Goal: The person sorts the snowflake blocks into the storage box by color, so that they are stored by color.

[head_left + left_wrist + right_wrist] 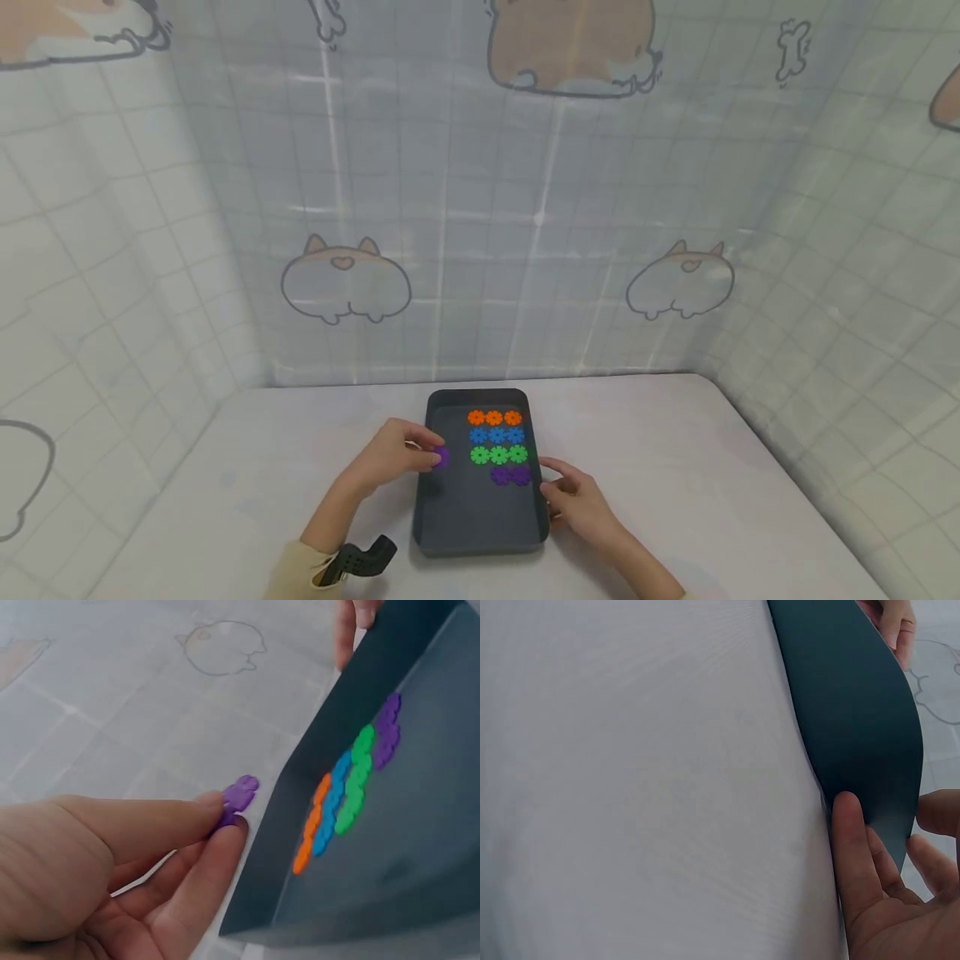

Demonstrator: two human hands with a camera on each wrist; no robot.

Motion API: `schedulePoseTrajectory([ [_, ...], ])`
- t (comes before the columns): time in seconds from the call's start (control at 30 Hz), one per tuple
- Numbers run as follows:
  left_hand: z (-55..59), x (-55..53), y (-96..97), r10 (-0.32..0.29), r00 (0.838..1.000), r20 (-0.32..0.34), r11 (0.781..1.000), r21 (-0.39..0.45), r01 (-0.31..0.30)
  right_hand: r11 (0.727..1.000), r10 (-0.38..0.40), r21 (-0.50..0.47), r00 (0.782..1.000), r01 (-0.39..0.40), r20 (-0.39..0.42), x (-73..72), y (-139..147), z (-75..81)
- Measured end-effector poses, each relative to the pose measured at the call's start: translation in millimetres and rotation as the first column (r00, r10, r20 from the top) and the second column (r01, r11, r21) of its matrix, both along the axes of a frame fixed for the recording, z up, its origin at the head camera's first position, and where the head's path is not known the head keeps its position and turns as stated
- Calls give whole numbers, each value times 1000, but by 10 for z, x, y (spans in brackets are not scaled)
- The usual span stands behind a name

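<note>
My left hand (396, 457) pinches a purple notched disc (241, 792) between thumb and fingertips, at the left rim of a dark grey tray (480, 525). Inside the tray, toward its right side, similar plastic discs lie in rows: three orange discs (494, 417) at the far end, then three blue discs (497, 436), three green discs (498, 455) and two purple discs (511, 476) nearest me. My right hand (582, 503) rests against the tray's right side. In the right wrist view, its fingers (849, 851) lie along the outer wall, with fingertips at the rim.
The tray lies on a white-covered table (645, 442). A pale curtain (487, 217) with cartoon dogs and a grid print stands behind the table and at both sides. On the left wrist is a black strapped device (360, 560).
</note>
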State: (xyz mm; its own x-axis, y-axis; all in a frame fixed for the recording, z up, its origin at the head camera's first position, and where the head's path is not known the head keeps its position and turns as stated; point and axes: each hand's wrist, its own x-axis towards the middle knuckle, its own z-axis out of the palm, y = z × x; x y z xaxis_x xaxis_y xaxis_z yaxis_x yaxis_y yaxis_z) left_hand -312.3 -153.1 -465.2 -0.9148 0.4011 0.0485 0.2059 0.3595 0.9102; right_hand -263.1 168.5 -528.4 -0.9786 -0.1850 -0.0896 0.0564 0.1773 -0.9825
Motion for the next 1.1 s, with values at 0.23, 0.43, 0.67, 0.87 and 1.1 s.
schedulePoseTrajectory([
  [0.23, 82, -22, 228, -77, 997, 19, 997, -15, 77, 1000, -3, -1, 1000, 3, 9, -6, -2, -39],
  [0.43, 37, -57, 401, -66, 996, 67, 998, -5, 67, 1000, 8, -13, 1000, -8, 18, -4, -9, -58],
  [0.67, -52, -83, 547, -61, 995, 76, 998, -17, 63, 999, 19, -40, 1000, -18, 15, -20, -4, -54],
  [0.87, -105, -66, 608, -40, 997, 69, 998, -37, 42, 999, 12, -39, 1000, -12, -2, -17, 14, -22],
  [1.1, -185, -68, 629, -23, 996, 85, 999, -33, 26, 999, 8, -37, 1000, -8, -4, -12, 20, 23],
])
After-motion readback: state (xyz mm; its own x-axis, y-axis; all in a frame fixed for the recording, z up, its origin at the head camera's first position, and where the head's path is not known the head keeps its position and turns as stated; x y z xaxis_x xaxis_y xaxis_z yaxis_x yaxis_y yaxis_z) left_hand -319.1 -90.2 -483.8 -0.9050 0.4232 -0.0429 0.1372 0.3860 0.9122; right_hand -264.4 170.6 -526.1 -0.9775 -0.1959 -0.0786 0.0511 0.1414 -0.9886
